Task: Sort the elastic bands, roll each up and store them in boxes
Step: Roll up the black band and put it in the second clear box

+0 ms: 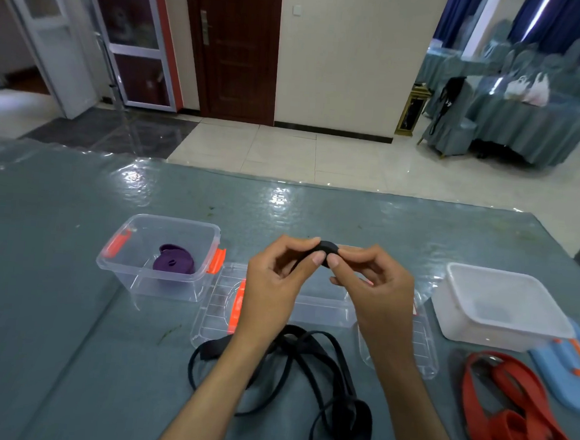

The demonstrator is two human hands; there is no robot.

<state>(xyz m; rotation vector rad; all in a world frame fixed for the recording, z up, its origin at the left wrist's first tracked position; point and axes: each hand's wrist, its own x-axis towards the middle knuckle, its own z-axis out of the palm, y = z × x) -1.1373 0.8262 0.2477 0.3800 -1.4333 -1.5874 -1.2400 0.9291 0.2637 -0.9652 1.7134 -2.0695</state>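
Observation:
Both hands are raised above the table's middle, pinching the end of a black elastic band (326, 249) between thumbs and fingertips. My left hand (274, 280) grips it from the left, my right hand (373, 287) from the right. The rest of the black band (309, 362) trails down in loose loops on the table in front of me. A rolled purple band (174, 261) lies in the clear box (155, 281) with orange latches at the left. A red band (522, 411) lies loose at the right. A second clear box (323, 311) sits behind my hands, mostly hidden.
A white opaque box (501, 324) stands at the right. Two clear lids (215, 307) (423, 349) lie flat beside the middle box. A blue lid (566, 373) with an orange latch lies at the far right. The table (52, 306) has a teal cover under clear plastic.

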